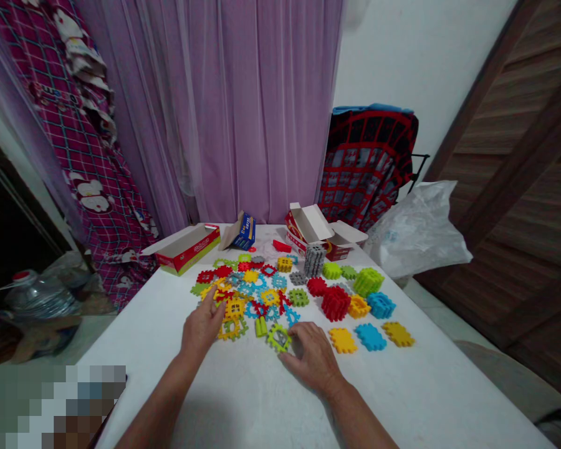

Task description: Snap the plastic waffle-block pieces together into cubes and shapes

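Loose plastic pieces in several colours lie in a pile on the white table. My left hand is at the pile's left side, fingers apart, beside a yellow window piece. With thumb and fingers, my right hand grips the edge of a green piece. Left of that piece are small light-green parts. Stacks of red, blue and green pieces stand to the right, behind flat yellow and blue pieces.
At the table's back are an open red box, a blue box and open red-and-white boxes. A grey stack stands before them. A clear plastic bag is at the right edge.
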`<action>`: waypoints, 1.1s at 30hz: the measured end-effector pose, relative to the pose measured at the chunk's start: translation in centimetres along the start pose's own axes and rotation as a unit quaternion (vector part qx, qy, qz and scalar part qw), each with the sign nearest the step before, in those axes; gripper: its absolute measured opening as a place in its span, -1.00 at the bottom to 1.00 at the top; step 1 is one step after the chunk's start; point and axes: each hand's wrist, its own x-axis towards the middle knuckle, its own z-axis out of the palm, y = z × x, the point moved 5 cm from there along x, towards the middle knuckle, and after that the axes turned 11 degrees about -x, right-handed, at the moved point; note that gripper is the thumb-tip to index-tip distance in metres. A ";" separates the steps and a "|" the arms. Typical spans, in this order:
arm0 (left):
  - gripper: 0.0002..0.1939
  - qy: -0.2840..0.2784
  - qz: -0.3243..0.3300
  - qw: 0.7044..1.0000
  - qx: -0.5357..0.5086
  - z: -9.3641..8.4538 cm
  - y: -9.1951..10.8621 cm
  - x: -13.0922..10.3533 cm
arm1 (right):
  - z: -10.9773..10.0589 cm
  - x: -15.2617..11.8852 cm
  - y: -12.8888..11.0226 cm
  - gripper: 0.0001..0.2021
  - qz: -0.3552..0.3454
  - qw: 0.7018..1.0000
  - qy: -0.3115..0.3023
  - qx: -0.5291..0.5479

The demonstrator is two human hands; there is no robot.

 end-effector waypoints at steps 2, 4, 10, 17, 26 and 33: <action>-0.46 0.015 -0.012 1.000 0.021 -1.6 0.6 1.8 | 0.0 0.0 0.2 -0.72 0.014 1.000 0.015 -0.001; -0.41 0.025 -0.011 0.999 0.021 -2.6 1.1 3.0 | -0.1 0.0 0.3 -0.71 0.020 0.999 0.034 0.002; -0.61 -0.094 0.040 0.990 -0.094 1.2 1.7 -0.1 | -0.5 0.0 0.2 -0.68 -0.007 0.994 0.108 0.025; -0.66 -0.155 0.041 0.948 -0.274 5.3 3.7 -5.6 | -1.2 0.1 -1.1 -0.64 -0.074 0.984 0.156 0.047; -0.45 -0.234 -0.074 0.880 -0.407 7.4 3.4 -6.2 | -2.2 0.3 -2.7 -0.67 -0.085 0.981 0.173 0.025; -0.48 -0.153 -0.007 0.922 -0.355 6.2 2.7 -6.1 | -4.0 0.2 0.6 -0.67 -0.013 0.968 0.245 -0.047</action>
